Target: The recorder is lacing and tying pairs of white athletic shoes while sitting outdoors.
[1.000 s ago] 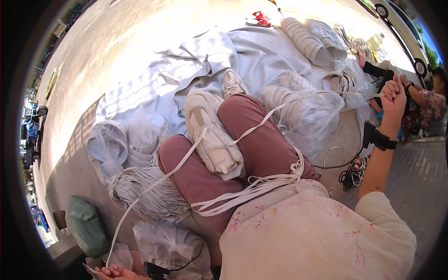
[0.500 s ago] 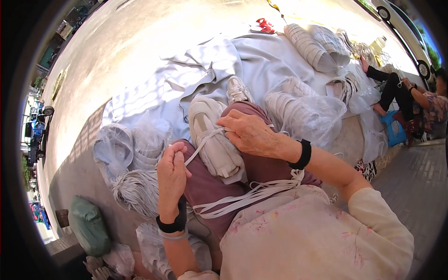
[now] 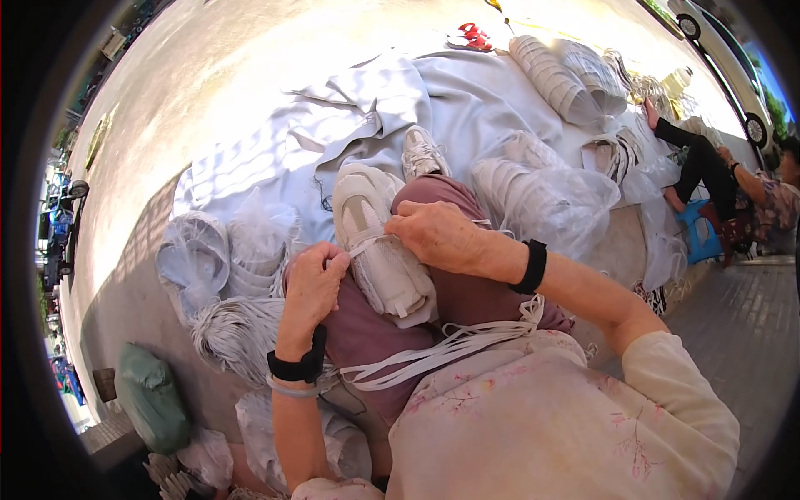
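Observation:
A beige-and-white sneaker upper (image 3: 371, 212) lies across my thighs, toe pointing away from me. On its right side my right hand (image 3: 437, 237) pinches a white shoelace (image 3: 367, 243) at the eyelets. The lace runs over the tongue area toward my left hand (image 3: 315, 282), whose fingers are curled around its end beside the shoe's left edge; the grip itself is partly hidden. Several loose white laces (image 3: 442, 354) are draped over my lap. Beyond my knees, my own laced shoe (image 3: 423, 154) shows on the right.
Clear bags of nested shoe uppers (image 3: 533, 192) lie to the right, others (image 3: 196, 254) to the left by a bundle of laces (image 3: 237, 333). A pale sheet (image 3: 467, 100) spreads ahead. A green bag (image 3: 150, 400) sits lower left. Another person (image 3: 754, 187) sits at far right.
My left hand has turned, its fingers curling further, and moved slightly up. The lace stretch between my hands has shortened over the shoe. My right hand still pinches at the eyelets.

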`<state>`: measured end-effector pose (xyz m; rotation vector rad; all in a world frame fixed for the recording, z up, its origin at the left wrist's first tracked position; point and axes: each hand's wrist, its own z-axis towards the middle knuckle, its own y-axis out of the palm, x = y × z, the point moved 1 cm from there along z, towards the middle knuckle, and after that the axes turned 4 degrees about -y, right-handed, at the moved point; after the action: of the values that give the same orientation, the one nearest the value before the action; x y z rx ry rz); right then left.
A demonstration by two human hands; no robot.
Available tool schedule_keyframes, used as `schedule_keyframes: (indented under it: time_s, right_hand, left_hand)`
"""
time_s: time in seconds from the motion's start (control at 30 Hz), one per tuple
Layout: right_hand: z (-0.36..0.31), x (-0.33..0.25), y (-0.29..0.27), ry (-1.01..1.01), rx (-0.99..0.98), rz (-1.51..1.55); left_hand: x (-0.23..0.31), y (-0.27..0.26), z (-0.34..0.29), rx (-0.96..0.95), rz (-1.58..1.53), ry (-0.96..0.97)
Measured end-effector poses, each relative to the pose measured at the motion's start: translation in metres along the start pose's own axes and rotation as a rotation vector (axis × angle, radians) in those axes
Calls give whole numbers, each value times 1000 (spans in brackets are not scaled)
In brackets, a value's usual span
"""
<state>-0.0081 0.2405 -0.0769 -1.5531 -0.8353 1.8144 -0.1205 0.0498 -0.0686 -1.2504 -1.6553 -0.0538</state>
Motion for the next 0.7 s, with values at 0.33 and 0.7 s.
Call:
schedule_keyframes:
  time_s: [0.33,0.7]
  right_hand:
    - [-7,-7,3,34,204,-90]
    - [-20,-13,34,59,-99,-208]
  left_hand:
    - [9,16,-4,189,457,292]
    - [5,51,-15,92,635,173]
